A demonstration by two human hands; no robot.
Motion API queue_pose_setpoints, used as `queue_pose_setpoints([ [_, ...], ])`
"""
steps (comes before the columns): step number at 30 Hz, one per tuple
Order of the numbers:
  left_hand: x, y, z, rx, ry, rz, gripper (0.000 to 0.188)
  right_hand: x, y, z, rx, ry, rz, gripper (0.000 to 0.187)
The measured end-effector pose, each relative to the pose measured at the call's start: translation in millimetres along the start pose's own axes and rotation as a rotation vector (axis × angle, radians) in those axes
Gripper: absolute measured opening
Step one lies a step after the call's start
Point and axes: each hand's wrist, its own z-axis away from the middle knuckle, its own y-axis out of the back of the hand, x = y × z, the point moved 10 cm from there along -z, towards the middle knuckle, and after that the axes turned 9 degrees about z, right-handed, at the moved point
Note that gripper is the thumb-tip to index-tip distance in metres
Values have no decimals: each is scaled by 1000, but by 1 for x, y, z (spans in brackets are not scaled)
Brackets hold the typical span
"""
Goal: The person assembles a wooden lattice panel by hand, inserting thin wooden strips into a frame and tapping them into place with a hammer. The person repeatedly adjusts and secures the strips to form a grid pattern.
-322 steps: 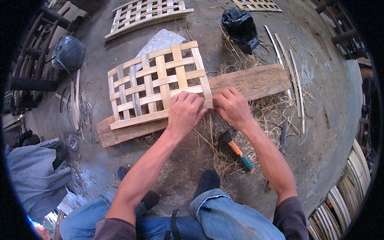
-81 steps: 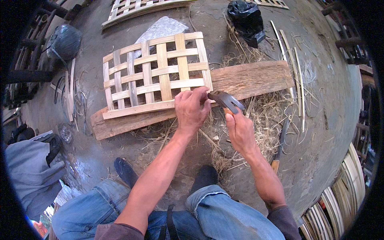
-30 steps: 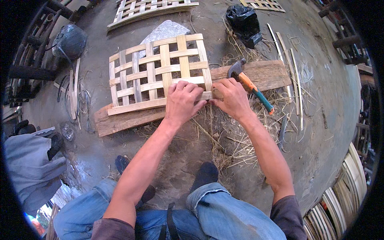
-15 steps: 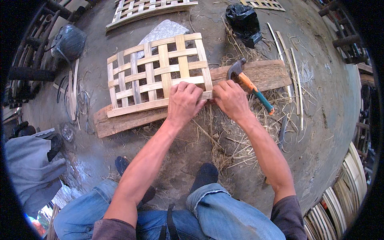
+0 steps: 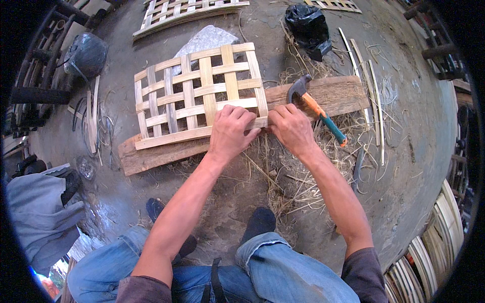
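A woven bamboo lattice panel [image 5: 206,88] rests on a rough wooden plank [image 5: 166,160], its far side leaning over a pale stone [image 5: 209,38]. My left hand [image 5: 231,129] is closed on the panel's near edge strip, close to the right corner. At that corner the fingers of my right hand [image 5: 293,126] are pinched together against the end of the strip; what lies between the fingertips is hidden. A claw hammer [image 5: 319,112] with an orange and green handle lies across the plank, just right of my right hand.
Fibre shavings [image 5: 303,187] litter the ground beside a thin dark blade [image 5: 358,169]. Loose strips [image 5: 376,108] lie at right. A black plastic bag [image 5: 309,31] and another woven panel [image 5: 187,12] are at the back. Grey cloth [image 5: 40,212] hangs at left; bundled slats [image 5: 424,262] stand lower right.
Both hands keep their places at the panel's corner, with only a slight shift of the fingers. The panel, plank and hammer look the same.
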Motion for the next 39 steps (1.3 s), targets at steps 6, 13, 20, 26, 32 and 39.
queue_pose_setpoints([
  [6,0,0,-1,11,-35,52,30,1,-1,-1,-31,-18,-13,18],
  [13,0,-2,2,23,-46,72,27,5,-2,-4,-102,-67,-84,22],
  [20,0,-6,0,-23,-45,53,27,9,-5,-5,-195,-144,-102,21],
  [26,1,-7,0,-28,-49,39,26,11,-10,-4,-236,-190,-94,24],
  [32,-1,-7,0,-28,-59,46,25,57,50,23,80,-331,-172,36],
  [39,0,-8,-2,-45,-37,66,25,119,29,45,-138,-419,-128,36],
])
